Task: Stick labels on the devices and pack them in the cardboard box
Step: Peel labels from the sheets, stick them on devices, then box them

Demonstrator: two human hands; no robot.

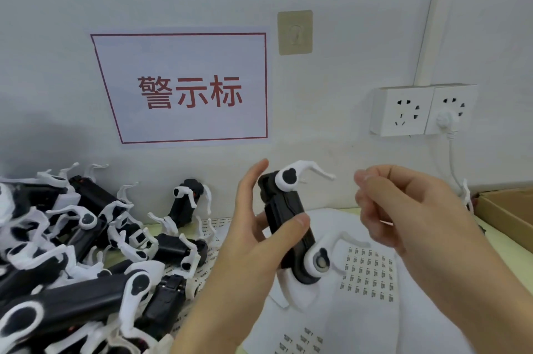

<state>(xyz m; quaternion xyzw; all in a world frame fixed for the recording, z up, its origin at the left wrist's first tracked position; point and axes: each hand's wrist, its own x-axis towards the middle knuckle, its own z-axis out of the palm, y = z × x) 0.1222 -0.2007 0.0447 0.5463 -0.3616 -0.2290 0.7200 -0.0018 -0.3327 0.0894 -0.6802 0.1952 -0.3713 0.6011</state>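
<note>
Both hands (259, 238) and forearms are bare, with short trimmed nails.

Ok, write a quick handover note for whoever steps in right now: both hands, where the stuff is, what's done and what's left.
Left hand: grips one black-and-white device upright, thumb across its body.
Right hand: fingertips pinched together beside the device; whether a label sits between them is too small to tell.
Label sheets: flat on the table under the hands.
Pile of devices: at left.
Cardboard box: far right edge, contents hidden.
Done: cannot tell.
Left: label the held device, pack it, then work through the pile.
</note>
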